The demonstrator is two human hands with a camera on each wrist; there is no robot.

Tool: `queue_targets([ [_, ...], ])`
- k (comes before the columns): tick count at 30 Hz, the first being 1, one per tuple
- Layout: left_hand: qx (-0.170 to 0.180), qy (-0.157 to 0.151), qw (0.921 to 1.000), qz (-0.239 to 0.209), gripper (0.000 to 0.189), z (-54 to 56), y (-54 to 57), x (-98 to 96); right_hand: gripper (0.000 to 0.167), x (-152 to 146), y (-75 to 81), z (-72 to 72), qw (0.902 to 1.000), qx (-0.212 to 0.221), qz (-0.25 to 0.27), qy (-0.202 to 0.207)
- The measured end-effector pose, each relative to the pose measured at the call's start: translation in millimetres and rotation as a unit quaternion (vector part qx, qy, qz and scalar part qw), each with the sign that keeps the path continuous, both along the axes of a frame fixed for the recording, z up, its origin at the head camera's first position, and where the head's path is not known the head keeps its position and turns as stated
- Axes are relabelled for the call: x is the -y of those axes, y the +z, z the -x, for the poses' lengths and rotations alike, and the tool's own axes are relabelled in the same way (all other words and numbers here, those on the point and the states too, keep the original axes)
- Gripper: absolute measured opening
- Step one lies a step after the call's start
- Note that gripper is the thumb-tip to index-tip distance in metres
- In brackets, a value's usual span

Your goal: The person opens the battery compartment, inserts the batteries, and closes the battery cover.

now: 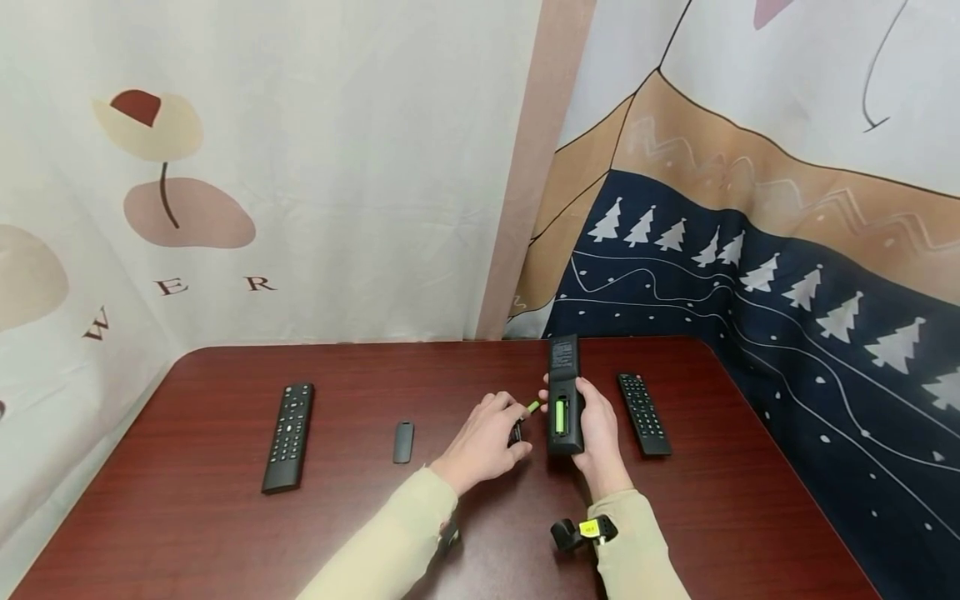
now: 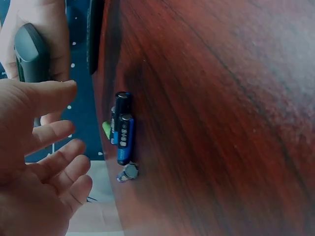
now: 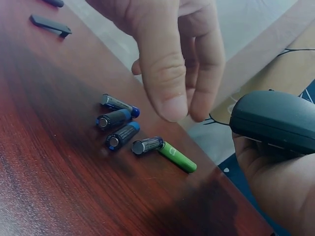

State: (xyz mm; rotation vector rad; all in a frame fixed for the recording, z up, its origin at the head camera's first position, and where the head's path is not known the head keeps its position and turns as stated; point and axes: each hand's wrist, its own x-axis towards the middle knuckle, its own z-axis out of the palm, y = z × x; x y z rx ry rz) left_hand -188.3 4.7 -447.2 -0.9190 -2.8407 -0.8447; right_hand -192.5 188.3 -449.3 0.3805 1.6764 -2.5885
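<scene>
My right hand (image 1: 600, 433) grips a black remote control (image 1: 564, 358), its back turned up and its battery compartment uncovered. One green battery (image 1: 560, 417) lies in that compartment beside a dark slot. Over the table, just left of the remote, hovers my left hand (image 1: 480, 442), thumb and fingers apart and holding nothing visible. Below it, in the right wrist view, several dark blue-and-black batteries (image 3: 123, 136) lie in a loose group. A loose green battery (image 3: 178, 158) touches the nearest of them. In the left wrist view the same batteries (image 2: 125, 137) lie beyond my fingertips.
A small dark battery cover (image 1: 403, 442) lies on the brown table (image 1: 345, 533) left of my hands. Farther left is a black remote (image 1: 288, 437); another remote (image 1: 643, 415) lies right of my right hand. Printed curtains (image 1: 360, 167) hang behind the table.
</scene>
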Motion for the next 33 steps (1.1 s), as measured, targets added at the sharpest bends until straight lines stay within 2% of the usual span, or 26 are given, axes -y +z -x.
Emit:
queue_targets([
  [8, 0.0, -0.005, 0.9994, 0.033, 0.036, 6.9, -4.7, -0.7, 0.047, -2, -0.4, 2.7, 1.0, 0.005, 0.002, -0.002],
  [23, 0.036, -0.008, 0.9947, 0.097, 0.04, 18.1, -5.6, -10.0, 0.047, -3, -2.6, 2.7, 0.9999, 0.015, 0.006, 0.002],
  [33, 0.045, -0.002, 0.993, 0.109, 0.038, 21.3, -7.5, -14.4, 0.047, -3, -3.0, 3.3, 0.9998, 0.016, 0.013, 0.0],
])
